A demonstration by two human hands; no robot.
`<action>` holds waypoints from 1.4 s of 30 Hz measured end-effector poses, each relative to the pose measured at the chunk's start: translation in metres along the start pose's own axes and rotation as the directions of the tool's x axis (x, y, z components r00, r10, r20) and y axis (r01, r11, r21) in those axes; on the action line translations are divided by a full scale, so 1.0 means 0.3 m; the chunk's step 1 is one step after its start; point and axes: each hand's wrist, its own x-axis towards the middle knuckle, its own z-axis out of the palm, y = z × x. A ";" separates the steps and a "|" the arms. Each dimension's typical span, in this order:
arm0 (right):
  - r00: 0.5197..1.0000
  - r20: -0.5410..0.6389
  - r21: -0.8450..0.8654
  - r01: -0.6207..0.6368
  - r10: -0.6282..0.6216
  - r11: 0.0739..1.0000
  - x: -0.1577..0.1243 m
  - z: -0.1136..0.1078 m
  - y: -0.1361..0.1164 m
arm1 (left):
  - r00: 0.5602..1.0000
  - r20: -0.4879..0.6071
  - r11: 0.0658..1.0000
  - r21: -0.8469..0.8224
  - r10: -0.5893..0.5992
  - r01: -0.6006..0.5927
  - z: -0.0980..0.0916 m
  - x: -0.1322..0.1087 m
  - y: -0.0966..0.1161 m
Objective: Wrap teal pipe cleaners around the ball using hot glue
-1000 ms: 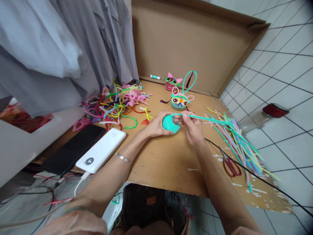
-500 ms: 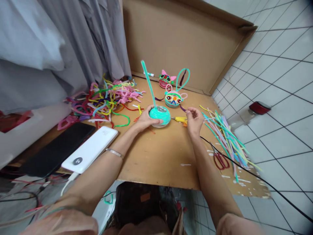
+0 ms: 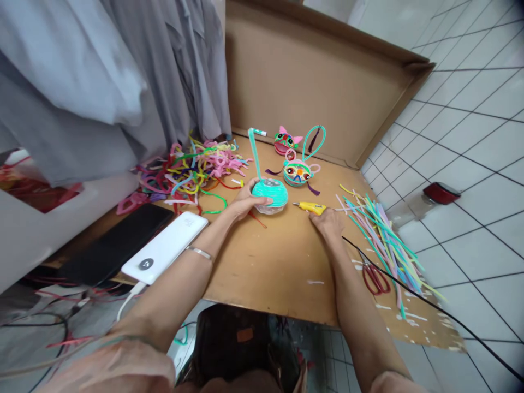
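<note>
My left hand (image 3: 245, 202) is closed round the side of a ball wound with turquoise pipe cleaner (image 3: 271, 192), its thumb across the front. Clear plastic shows at the ball's underside, and a long turquoise pipe cleaner end (image 3: 254, 155) sticks up from its top. To the right, my right hand (image 3: 328, 221) grips a yellow glue gun (image 3: 310, 207), whose nozzle points left at the ball with a gap between them. The palm hides the glue gun's handle. A black cord (image 3: 393, 273) runs off to the lower right from beside that hand.
Behind stand two pipe cleaner animal heads, one turquoise (image 3: 298, 172) and one red with pink ears (image 3: 285, 142). Tangled pipe cleaners (image 3: 192, 169) lie left, straight ones (image 3: 385, 240) right. Red-handled scissors (image 3: 375, 278), a white power bank (image 3: 166, 246) and a black phone (image 3: 118, 245) lie nearby.
My right hand has come down and closed on the glue gun, which lay on the table. The left hand still holds the ball. The whole view has shifted slightly.
</note>
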 end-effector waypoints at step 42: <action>0.554 -0.703 0.143 0.724 -0.445 0.675 0.042 -0.161 -0.122 | 0.918 0.352 0.983 0.076 -0.184 0.168 -0.047 -0.012 0.027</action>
